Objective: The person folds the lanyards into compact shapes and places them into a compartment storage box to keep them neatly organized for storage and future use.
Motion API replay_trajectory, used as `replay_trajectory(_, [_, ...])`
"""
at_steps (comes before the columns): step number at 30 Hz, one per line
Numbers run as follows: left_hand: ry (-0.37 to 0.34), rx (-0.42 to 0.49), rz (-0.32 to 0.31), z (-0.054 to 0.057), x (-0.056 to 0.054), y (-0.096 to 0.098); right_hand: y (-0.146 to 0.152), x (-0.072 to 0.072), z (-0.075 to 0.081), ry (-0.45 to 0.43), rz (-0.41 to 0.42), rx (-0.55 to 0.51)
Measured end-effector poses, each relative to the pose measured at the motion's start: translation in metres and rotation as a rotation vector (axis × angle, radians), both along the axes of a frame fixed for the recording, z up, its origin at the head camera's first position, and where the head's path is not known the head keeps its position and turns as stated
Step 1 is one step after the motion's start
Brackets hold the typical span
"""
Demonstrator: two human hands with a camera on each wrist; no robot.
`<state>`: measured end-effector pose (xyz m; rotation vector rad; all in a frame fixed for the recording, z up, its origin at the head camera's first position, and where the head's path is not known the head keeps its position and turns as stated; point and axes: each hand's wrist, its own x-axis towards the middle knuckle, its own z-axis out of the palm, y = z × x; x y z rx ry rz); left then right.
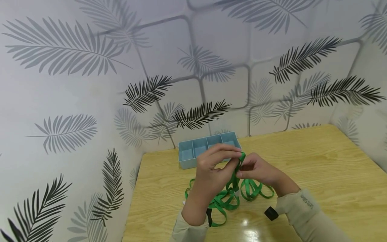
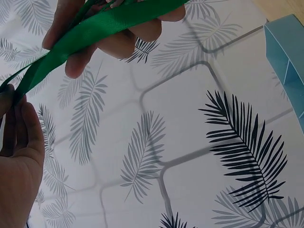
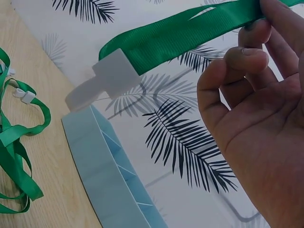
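Both hands are raised over the table with a green lanyard (image 3: 180,35) between them. My left hand (image 1: 211,168) holds its strap, which runs across the fingers in the left wrist view. My right hand (image 1: 261,170) pinches the same strap between thumb and fingertips, just to the right of the left hand. A white plastic clip (image 3: 116,73) hangs at the strap's end in the right wrist view. Below the hands, more green lanyards (image 1: 223,203) lie loosely tangled on the table, partly hidden by the left forearm. A separate looped lanyard (image 1: 251,193) lies to their right.
Behind the hands stands a pale blue divided tray (image 1: 188,164), against the patterned wall. The wood-grain table (image 1: 317,161) stretches off to the right. A small black block (image 1: 271,213) shows beside the right sleeve.
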<state>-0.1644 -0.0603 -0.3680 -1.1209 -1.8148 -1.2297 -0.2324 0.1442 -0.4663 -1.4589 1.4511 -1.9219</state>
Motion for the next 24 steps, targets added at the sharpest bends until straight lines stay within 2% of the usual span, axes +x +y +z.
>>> replay_trajectory(6, [-0.010, 0.003, 0.000, 0.000, 0.001, 0.000, -0.001, 0.003, -0.004, -0.022, 0.000, -0.020])
replay_trajectory(13, [-0.023, 0.006, 0.008, -0.002, 0.000, -0.002, -0.003, 0.005, -0.007, 0.039, -0.032, -0.093])
replay_trajectory(19, [-0.042, 0.026, 0.054, -0.004, -0.005, -0.009, -0.003, 0.012, -0.008, -0.020, -0.054, -0.080])
replay_trajectory(21, [-0.062, 0.046, 0.072, -0.006, -0.007, -0.012, -0.003, 0.015, -0.007, 0.006, -0.084, -0.072])
replay_trajectory(24, [-0.095, 0.086, 0.101, -0.009, -0.011, -0.017, -0.001, 0.020, -0.005, 0.091, -0.156, -0.068])
